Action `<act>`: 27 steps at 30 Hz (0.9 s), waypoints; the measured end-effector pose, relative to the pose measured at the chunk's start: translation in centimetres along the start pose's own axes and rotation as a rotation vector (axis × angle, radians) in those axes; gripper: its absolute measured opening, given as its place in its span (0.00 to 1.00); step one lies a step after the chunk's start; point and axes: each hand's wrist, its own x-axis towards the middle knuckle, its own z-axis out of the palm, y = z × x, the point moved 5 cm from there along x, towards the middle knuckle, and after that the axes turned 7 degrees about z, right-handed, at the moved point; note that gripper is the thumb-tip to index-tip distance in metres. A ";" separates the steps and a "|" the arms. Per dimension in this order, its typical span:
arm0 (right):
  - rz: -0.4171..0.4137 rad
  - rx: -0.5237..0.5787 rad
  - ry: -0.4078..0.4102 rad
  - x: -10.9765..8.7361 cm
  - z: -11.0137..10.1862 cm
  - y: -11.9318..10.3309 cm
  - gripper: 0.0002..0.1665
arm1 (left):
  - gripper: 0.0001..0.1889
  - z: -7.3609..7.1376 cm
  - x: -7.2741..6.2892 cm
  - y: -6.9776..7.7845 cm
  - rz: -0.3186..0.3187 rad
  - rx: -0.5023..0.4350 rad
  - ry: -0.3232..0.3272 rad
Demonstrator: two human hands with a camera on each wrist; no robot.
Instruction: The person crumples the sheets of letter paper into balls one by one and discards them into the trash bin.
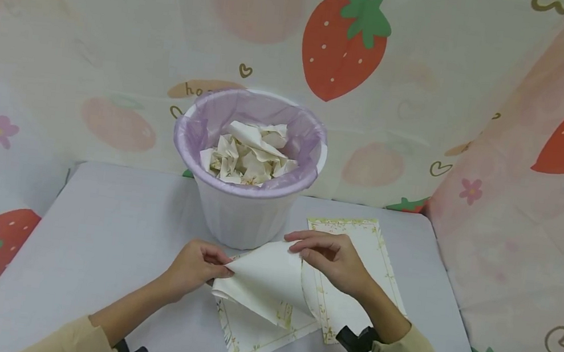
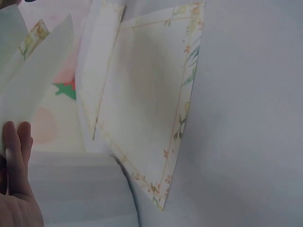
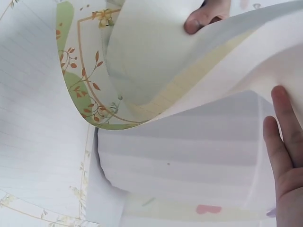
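My left hand (image 1: pixel 198 269) pinches the left side of a bent sheet of floral-bordered stationery paper (image 1: pixel 263 277), thumb on its near face. The sheet curls up above the table with its plain side showing. At its upper right edge, my right hand (image 1: pixel 332 260) touches the paper with fairly straight fingers (image 3: pixel 284 118). Beneath the raised sheet lies another bordered sheet (image 1: pixel 265 335), flat on the table. A further sheet (image 1: pixel 364 253) lies to the right, partly under my right hand and forearm.
Just behind the hands stands a white bin (image 1: pixel 244 218) with a purple liner (image 1: pixel 200 121), holding crumpled paper (image 1: pixel 250 152). Everything stands on a white-covered table (image 1: pixel 117 222). Strawberry-print cloth (image 1: pixel 429 54) surrounds the back and sides.
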 end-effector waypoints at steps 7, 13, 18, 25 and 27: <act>0.018 0.040 -0.116 -0.3 0.5 -0.4 0.14 | 0.08 -0.6 0.1 -0.3 -0.063 0.013 0.055; -0.002 0.006 -0.203 -0.6 1.6 -1.2 0.17 | 0.09 -1.1 0.2 -0.5 -0.085 -0.005 0.087; -0.025 -0.074 -0.297 -0.9 2.8 -1.8 0.19 | 0.07 -1.4 0.3 -0.1 -0.086 -0.007 0.122; -0.046 -0.270 -0.242 -0.9 3.6 -1.4 0.16 | 0.05 -2.0 0.5 0.8 -0.051 0.017 0.146; -0.059 -0.290 -0.206 -0.8 3.7 -1.0 0.16 | 0.06 -2.1 0.5 0.9 -0.039 0.012 0.152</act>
